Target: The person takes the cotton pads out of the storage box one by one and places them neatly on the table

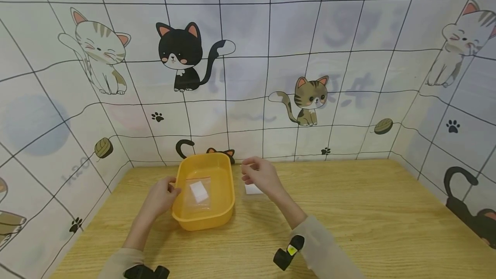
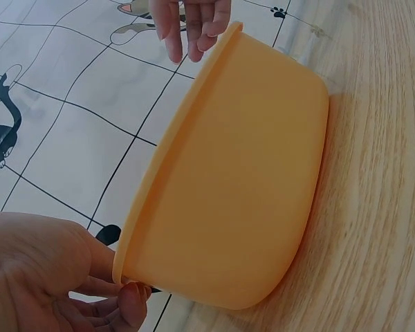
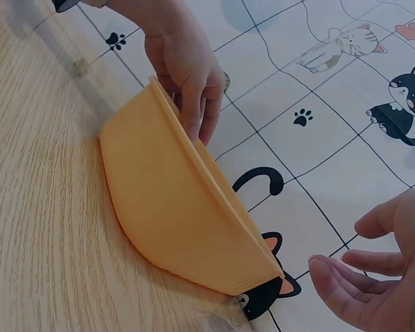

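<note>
A yellow plastic basin (image 1: pixel 227 214) stands on the table. Inside it lies a clear zip bag (image 1: pixel 191 205) holding a white, flat rectangular piece (image 1: pixel 199 191). My left hand (image 1: pixel 160 195) pinches the basin's left rim between thumb and fingers, as the left wrist view shows at the near corner (image 2: pixel 121 273). To the right of the basin, my right hand (image 1: pixel 264 178) hovers with loosely bent fingers and nothing visible between them. Beneath it, partly hidden, another white flat piece (image 1: pixel 253 190) lies on the table, with some clear plastic (image 3: pixel 218 322) around it.
The wood-grain table (image 1: pixel 348 210) extends to both sides and toward me. Behind it rises a white wall covering (image 1: pixel 248 76) with grid lines and cartoon cats, folding round at left and right. Each wrist wears a black camera strap (image 1: pixel 288 253).
</note>
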`<act>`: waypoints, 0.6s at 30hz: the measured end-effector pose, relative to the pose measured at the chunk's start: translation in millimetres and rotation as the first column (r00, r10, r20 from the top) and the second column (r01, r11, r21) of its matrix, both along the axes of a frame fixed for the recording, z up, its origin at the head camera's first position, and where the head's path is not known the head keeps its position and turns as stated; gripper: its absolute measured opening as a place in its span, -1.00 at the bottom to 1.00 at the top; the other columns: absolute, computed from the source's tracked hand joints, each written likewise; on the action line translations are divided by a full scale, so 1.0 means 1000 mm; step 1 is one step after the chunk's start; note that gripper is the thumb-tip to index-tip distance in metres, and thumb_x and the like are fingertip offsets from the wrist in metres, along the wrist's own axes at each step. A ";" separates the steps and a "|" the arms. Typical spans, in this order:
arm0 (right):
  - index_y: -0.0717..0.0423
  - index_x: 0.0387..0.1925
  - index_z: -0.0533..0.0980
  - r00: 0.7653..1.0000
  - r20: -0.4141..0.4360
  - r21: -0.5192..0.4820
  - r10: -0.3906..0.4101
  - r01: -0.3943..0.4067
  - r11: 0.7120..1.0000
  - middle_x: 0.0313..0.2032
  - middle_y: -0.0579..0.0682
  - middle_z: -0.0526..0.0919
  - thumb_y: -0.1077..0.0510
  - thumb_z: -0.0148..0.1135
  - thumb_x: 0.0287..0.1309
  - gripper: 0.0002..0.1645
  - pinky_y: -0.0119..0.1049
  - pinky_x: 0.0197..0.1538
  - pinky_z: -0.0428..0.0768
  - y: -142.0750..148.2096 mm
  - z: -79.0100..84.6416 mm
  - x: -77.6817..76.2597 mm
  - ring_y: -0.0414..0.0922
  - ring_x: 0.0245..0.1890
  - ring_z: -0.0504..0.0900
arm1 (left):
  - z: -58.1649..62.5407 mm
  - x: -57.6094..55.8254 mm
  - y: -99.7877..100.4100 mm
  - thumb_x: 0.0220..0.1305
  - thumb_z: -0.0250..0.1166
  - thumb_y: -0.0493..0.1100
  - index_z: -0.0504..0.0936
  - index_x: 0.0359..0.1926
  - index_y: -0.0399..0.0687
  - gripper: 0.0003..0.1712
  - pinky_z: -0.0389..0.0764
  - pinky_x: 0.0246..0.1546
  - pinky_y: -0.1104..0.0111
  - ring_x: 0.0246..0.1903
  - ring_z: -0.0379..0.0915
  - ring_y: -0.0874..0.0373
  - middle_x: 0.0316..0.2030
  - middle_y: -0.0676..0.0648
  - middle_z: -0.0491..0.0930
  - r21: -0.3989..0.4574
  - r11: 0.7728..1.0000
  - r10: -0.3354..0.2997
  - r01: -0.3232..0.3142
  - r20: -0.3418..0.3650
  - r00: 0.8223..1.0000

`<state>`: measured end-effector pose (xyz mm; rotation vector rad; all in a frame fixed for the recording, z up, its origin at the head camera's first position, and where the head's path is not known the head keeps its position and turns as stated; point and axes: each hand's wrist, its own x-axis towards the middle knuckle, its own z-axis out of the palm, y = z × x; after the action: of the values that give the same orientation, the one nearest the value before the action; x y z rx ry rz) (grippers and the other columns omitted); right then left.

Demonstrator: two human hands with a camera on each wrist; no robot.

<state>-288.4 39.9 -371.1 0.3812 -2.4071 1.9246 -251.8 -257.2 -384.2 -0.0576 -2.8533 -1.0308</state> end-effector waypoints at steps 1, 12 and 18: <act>0.33 0.01 0.57 1.000 0.001 -0.002 0.001 -0.001 1.000 -0.27 0.20 0.70 0.17 0.20 0.38 -0.69 -0.07 -0.19 0.71 0.000 0.000 0.000 0.04 -0.33 0.74 | 0.000 0.000 0.000 0.35 0.22 -0.33 0.45 0.12 -0.58 -0.58 0.51 -0.43 0.26 -0.37 0.45 0.01 -0.35 -0.20 0.55 0.002 1.000 0.000 0.000 0.000 1.000; 0.37 0.04 0.55 0.999 0.009 -0.032 0.038 -0.038 0.999 -0.15 0.34 0.68 0.22 0.17 0.31 -0.65 -0.16 -0.20 0.71 -0.011 0.003 0.001 0.19 -0.22 0.73 | -0.001 -0.001 0.000 0.36 0.22 -0.32 0.45 0.13 -0.58 -0.57 0.51 -0.43 0.26 -0.38 0.44 0.02 -0.35 -0.19 0.55 0.007 1.000 -0.001 0.001 0.003 1.000; 0.34 0.04 0.55 0.999 0.006 -0.006 0.042 -0.042 0.999 -0.13 0.28 0.69 0.20 0.17 0.34 -0.66 -0.11 -0.15 0.71 -0.019 0.006 0.002 0.20 -0.18 0.72 | -0.001 -0.001 -0.001 0.36 0.21 -0.32 0.44 0.15 -0.58 -0.56 0.51 -0.43 0.25 -0.38 0.44 0.02 -0.35 -0.20 0.54 0.018 1.000 0.000 0.000 0.011 1.000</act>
<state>-286.3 21.4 -365.4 0.4303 -2.4154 1.9525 -252.4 -257.8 -384.8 -0.0510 -2.8534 -1.0591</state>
